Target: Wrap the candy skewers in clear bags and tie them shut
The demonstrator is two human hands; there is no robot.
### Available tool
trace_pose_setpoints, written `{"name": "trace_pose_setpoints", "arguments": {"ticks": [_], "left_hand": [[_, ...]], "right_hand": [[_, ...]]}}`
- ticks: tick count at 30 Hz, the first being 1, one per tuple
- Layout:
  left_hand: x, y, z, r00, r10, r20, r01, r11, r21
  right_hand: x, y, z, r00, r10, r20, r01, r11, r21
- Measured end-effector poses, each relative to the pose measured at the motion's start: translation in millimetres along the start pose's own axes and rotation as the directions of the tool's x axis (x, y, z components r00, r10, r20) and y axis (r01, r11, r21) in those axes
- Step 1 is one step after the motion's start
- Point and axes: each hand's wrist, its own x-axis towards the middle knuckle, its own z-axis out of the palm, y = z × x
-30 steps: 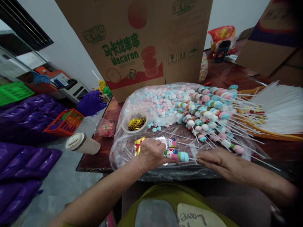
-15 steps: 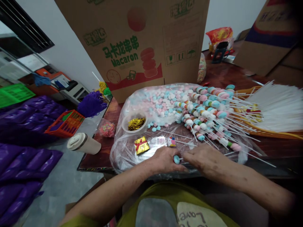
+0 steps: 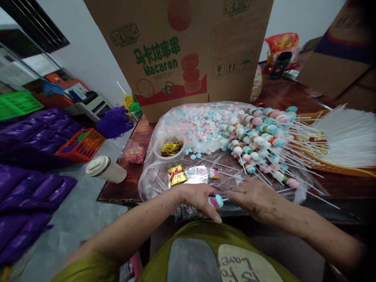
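My left hand [image 3: 198,199] is curled around a candy skewer [image 3: 216,201], its thumb stretched out below. Blue, white and pink sweets show at the end of that grip; the rest is hidden in the palm. From them a short bit of white stick runs to my right hand [image 3: 254,197], whose fingers are closed on it. Just beyond my hands lie a gold square packet [image 3: 177,175], a shiny silver wrapper [image 3: 197,174] and a small printed label [image 3: 214,172]. Finished-looking skewers of coloured sweets [image 3: 261,145] are piled to the right.
A clear bag of pastel sweets [image 3: 205,119] lies behind, with a bowl of gold twist ties [image 3: 172,149] beside it. White sticks [image 3: 349,137] fill an orange basket [image 3: 329,163] at right. A large carton [image 3: 188,43] stands at the back; a lidded cup [image 3: 107,169] is at left.
My left thumb has swung down and away from the sweets, and more of them show at the grip. My right hand stays on the stick. The view has shifted slightly.
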Motion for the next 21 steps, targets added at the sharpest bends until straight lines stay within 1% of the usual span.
{"name": "trace_pose_setpoints", "arguments": {"ticks": [2, 3, 5, 6, 7, 9, 11, 12, 14, 16, 17, 19, 21], "left_hand": [[4.6, 2.6, 2.8, 0.996, 0.042, -0.079, -0.033, 0.993, 0.114], [5.8, 1.8, 2.3, 0.987, 0.086, -0.139, -0.060, 0.983, 0.176], [4.0, -3.8, -3.0, 0.947, 0.192, -0.257, -0.122, 0.956, 0.266], [1.0, -8.1, -7.4, 0.929, 0.229, -0.291, -0.145, 0.948, 0.282], [-3.2, -12.7, -12.3, 0.924, 0.238, -0.299, -0.152, 0.947, 0.283], [-13.3, -21.3, -21.1, 0.951, 0.202, -0.234, -0.129, 0.947, 0.295], [-22.4, -26.1, -24.8, 0.972, 0.163, -0.171, -0.095, 0.932, 0.350], [-25.8, -26.5, -24.0, 0.972, 0.160, -0.173, -0.086, 0.925, 0.371], [-29.7, -23.0, -18.4, 0.950, 0.185, -0.250, -0.072, 0.914, 0.400], [-30.3, -16.0, -10.3, 0.909, 0.210, -0.361, -0.029, 0.894, 0.447], [-29.9, -12.4, -6.6, 0.892, 0.218, -0.396, -0.003, 0.878, 0.478], [-28.7, -7.0, -1.8, 0.879, 0.229, -0.418, 0.026, 0.852, 0.522], [-28.4, -6.1, -1.6, 0.881, 0.245, -0.405, -0.006, 0.861, 0.508]], "right_hand": [[5.2, -3.8, 7.5, 0.999, 0.047, 0.018, -0.048, 0.998, 0.027], [7.3, -5.0, 10.1, 0.997, 0.070, 0.029, -0.070, 0.997, 0.028], [9.1, -5.1, 11.7, 0.993, 0.114, 0.041, -0.115, 0.993, 0.017], [8.6, -4.0, 10.6, 0.990, 0.132, 0.047, -0.133, 0.991, 0.017], [7.2, -2.3, 8.3, 0.989, 0.140, 0.052, -0.142, 0.990, 0.026], [2.5, 2.1, 2.0, 0.986, 0.158, 0.060, -0.162, 0.985, 0.053], [-2.7, 6.0, -4.4, 0.981, 0.180, 0.071, -0.184, 0.981, 0.067], [-4.6, 7.3, -7.2, 0.978, 0.195, 0.080, -0.201, 0.977, 0.068], [-5.6, 7.9, -11.3, 0.968, 0.225, 0.108, -0.233, 0.970, 0.069], [-2.3, 5.8, -14.0, 0.962, 0.237, 0.138, -0.249, 0.966, 0.074], [0.9, 4.0, -14.9, 0.959, 0.241, 0.152, -0.254, 0.964, 0.076], [8.5, 0.7, -16.1, 0.955, 0.247, 0.164, -0.261, 0.963, 0.070], [15.0, -0.2, -17.3, 0.958, 0.248, 0.143, -0.258, 0.965, 0.056]]}}
